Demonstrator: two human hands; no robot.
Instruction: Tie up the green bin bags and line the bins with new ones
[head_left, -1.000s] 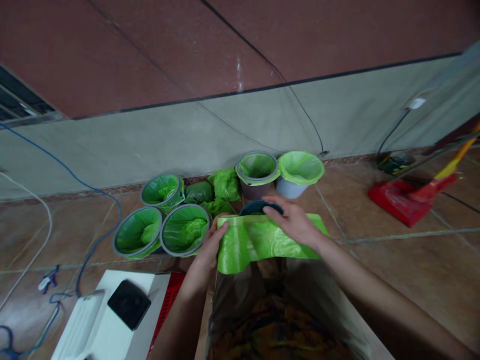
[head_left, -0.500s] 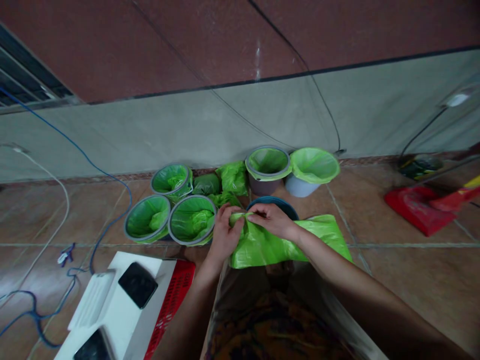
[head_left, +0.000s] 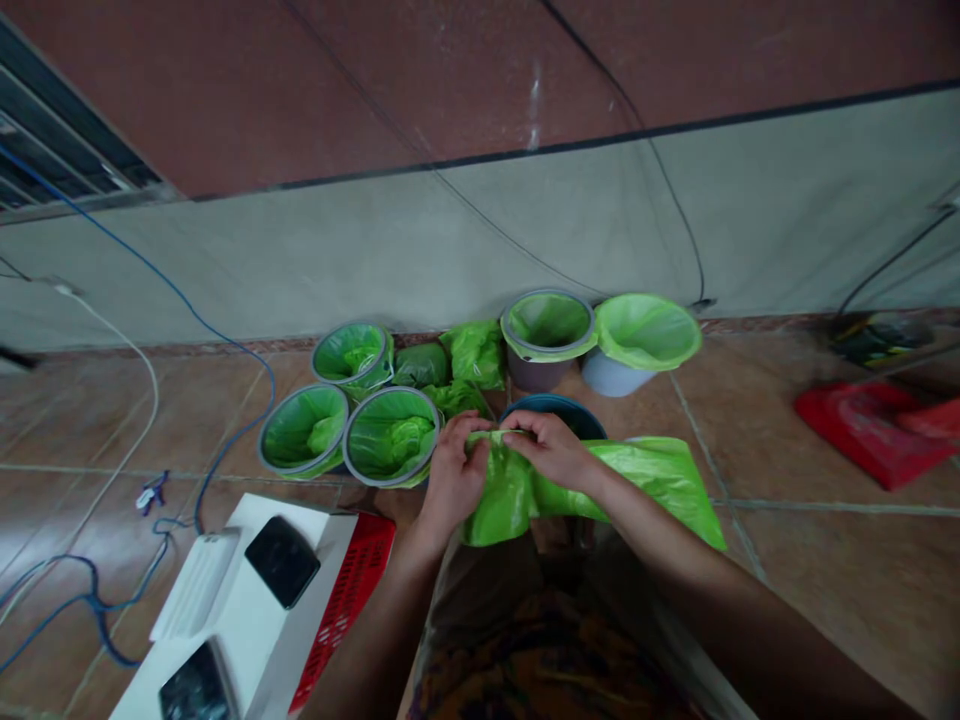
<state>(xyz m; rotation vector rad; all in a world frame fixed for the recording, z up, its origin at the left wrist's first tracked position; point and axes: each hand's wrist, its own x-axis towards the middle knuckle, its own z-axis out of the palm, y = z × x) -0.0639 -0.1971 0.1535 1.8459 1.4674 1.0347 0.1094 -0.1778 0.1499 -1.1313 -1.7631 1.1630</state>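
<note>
Tiled floor (head_left: 757, 405) lay below; lower centre, left hand (head_left: 454, 472) and right hand (head_left: 553, 450) pinched green plastic (head_left: 666, 472), seemingly parting its edge; opening it probably needed gentleness.

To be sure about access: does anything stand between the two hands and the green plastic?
Nothing visible does: the left hand and the right hand both hold the green plastic directly, near its upper edge.

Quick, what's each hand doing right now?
Left hand: closed, pinching the edge of a green plastic bag.
Right hand: closed, pinching the same bag's edge beside the left hand.
</note>
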